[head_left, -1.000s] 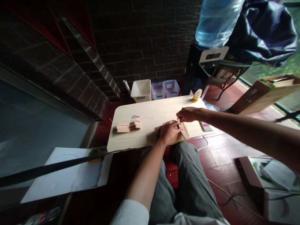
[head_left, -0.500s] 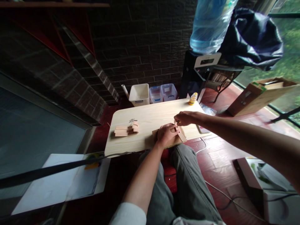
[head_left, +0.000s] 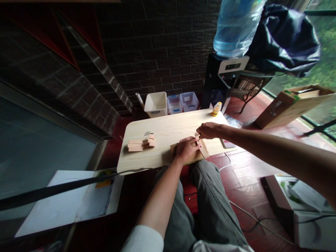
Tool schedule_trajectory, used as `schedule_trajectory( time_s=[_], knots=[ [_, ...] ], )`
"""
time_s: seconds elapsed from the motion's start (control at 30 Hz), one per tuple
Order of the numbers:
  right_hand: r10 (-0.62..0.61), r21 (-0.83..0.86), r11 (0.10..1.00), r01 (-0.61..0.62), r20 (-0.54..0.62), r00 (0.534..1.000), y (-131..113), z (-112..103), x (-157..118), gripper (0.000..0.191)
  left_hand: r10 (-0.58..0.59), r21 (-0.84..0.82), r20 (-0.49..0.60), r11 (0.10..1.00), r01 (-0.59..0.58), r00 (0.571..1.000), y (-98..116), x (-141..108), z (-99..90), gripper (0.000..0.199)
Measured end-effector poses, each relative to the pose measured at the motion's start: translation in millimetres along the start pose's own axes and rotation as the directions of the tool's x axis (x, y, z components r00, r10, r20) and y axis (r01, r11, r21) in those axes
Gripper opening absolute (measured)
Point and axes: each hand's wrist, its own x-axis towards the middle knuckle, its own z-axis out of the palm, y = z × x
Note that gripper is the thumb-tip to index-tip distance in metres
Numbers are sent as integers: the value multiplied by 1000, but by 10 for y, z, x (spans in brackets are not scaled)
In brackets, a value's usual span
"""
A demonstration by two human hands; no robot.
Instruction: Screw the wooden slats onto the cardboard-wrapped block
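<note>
On the pale wooden table (head_left: 162, 127), near its front edge, lies a brown board (head_left: 194, 158) with a light wooden piece (head_left: 203, 150) on it. My left hand (head_left: 186, 148) presses on this piece, fingers closed around its left part. Just right of it, my right hand (head_left: 208, 131) is closed on a small tool with a dark and yellow handle, held at the upper end of the wooden piece. The tool's tip is too small to make out. At the table's left side sit several wooden pieces (head_left: 141, 144), with small metal screws (head_left: 148, 133) behind them.
A clear bottle with a yellow base (head_left: 216, 109) stands at the back right corner. Plastic bins (head_left: 156, 103) stand behind the table, beside a water dispenser (head_left: 223, 75). A black strap (head_left: 65, 189) crosses the lower left. A cardboard box (head_left: 283, 108) is at the right.
My right hand has risen slightly and its grip has turned a little, showing more of the tool. My left hand stays on the wooden piece. The whole view has shifted slightly.
</note>
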Motion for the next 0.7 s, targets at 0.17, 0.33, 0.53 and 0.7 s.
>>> schedule_trajectory(
  time_s=[0.17,0.33,0.53,0.7],
  knots=[
    [12,-10,1000,-11,8,1000,-107,-35,30,34,-7,12,-26,1000,7,1000,16,-14,9,27],
    [-6,-2,1000,6,-1,1000,-143,-70,38,41,-40,95,1,995,40,999,50,-44,-22,38],
    [-27,14,1000,27,-10,1000,-65,-60,26,34,-40,97,4,994,39,999,72,-42,-46,33],
    [-17,32,999,18,-28,999,-15,29,-16,34,-73,76,-4,994,73,997,61,-29,-17,33]
  ],
)
